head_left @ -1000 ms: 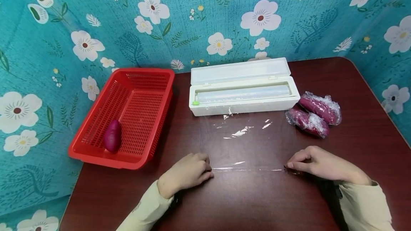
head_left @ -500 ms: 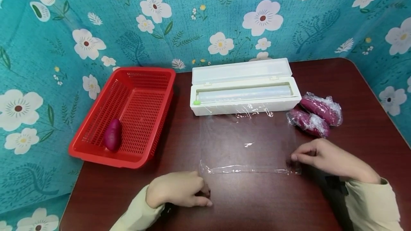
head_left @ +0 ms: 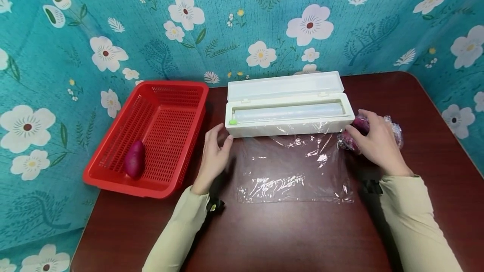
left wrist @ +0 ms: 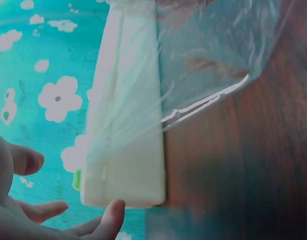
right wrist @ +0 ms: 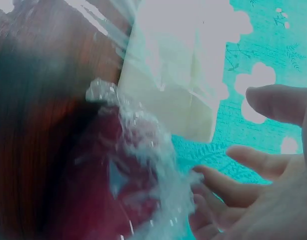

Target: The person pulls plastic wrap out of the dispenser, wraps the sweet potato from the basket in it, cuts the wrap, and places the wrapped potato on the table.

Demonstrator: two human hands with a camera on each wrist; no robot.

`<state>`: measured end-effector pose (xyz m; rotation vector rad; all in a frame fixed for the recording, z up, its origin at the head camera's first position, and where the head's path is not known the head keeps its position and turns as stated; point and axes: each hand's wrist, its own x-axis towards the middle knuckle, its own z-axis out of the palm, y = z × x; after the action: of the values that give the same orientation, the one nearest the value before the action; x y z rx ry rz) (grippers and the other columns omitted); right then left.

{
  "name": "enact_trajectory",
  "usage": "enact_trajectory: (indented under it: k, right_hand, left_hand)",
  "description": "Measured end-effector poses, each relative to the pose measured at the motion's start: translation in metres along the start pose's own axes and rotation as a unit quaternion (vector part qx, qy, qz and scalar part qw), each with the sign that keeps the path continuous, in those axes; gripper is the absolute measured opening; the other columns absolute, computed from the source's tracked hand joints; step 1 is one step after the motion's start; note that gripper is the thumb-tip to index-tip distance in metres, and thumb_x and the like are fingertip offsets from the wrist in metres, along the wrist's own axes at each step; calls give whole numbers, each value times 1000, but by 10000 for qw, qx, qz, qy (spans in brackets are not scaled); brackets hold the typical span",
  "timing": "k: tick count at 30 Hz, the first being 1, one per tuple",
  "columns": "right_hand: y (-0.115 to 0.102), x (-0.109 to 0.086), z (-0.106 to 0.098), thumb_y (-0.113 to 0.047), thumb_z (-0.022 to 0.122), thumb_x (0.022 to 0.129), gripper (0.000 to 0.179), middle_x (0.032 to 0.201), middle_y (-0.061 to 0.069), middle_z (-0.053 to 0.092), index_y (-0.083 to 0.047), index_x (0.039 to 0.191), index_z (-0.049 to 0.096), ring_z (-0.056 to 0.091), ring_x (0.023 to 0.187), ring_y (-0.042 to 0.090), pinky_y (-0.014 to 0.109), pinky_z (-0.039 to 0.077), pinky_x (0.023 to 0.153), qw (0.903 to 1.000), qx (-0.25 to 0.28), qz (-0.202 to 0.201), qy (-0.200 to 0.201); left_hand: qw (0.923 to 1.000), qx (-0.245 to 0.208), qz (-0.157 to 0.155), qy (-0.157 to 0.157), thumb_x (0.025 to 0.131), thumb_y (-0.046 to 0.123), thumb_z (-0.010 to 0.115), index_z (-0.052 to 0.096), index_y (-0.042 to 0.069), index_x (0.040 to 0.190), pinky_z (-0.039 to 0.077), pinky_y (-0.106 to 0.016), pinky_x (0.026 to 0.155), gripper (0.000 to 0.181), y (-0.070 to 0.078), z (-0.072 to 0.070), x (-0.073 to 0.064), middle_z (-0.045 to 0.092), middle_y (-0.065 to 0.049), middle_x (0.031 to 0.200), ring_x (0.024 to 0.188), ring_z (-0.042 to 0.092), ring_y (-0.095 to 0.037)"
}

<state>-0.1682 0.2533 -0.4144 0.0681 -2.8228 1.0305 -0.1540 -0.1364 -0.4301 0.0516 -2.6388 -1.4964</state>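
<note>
A white cling film box (head_left: 291, 129) lies at the back of the table, lid raised, with a film roll (head_left: 287, 112) inside. A clear sheet of cling film (head_left: 295, 167) spreads from its front over the table. By the box's left end is my left hand (head_left: 214, 158), fingers and thumb apart and nothing held; the left wrist view shows its fingertips close to that end. My right hand (head_left: 380, 146) is at the right end, fingers spread, over two film-wrapped purple sweet potatoes (head_left: 348, 141) that it partly hides. Whether it touches them or the box, I cannot tell.
A red plastic basket (head_left: 145, 190) stands at the left with one unwrapped purple sweet potato (head_left: 135, 159) in it. Behind the dark red table (head_left: 287, 238) hangs a teal flowered cloth (head_left: 227, 32). A green slider (head_left: 233, 122) sits on the box's left front corner.
Both hands have let go of the film's front edge and moved up to the two ends of the box. The sheet now lies loose and a little rumpled on the table.
</note>
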Motion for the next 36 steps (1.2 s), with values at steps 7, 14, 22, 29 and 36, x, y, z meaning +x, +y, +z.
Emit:
enact_trajectory:
  k: [7,14,22,29,36]
  right_hand:
    - [-3,6,7,-29,57,95,58,125,40,51,13,133,44,49,114,53,64,37,93,9997,52,-48,-243]
    - [-9,9,9,-30,57,95,57,125,37,54,11,134,46,50,115,51,62,37,94,9997,42,-13,-220]
    - [-13,4,13,-29,59,95,56,124,36,55,11,132,48,52,114,49,61,37,94,9996,71,-186,-186]
    - [-11,-10,14,-22,63,92,53,122,36,55,12,130,50,50,112,50,59,34,94,9993,84,-347,141]
    - [-21,-20,22,-8,70,83,39,114,32,55,9,116,59,45,112,47,56,28,96,9942,290,-779,689]
  left_hand:
    - [9991,-293,21,-305,97,16,55,39,-1,144,50,-40,97,52,-2,5,7,44,-21,140,125,56,-29]
    - [9994,-334,-49,-60,96,14,56,39,-2,144,49,-40,99,53,-2,3,14,47,-21,141,125,56,-29]
    - [9992,68,335,-184,95,16,58,44,-1,141,49,-42,98,51,7,-9,10,48,-22,140,124,56,-33]
    - [9810,984,1403,-904,92,18,63,55,3,131,54,-42,87,42,39,-56,-17,52,-14,134,116,60,-29]
    - [9624,2417,700,-1026,93,30,62,50,5,135,47,-51,95,50,55,-146,-2,50,-15,135,118,51,-31]
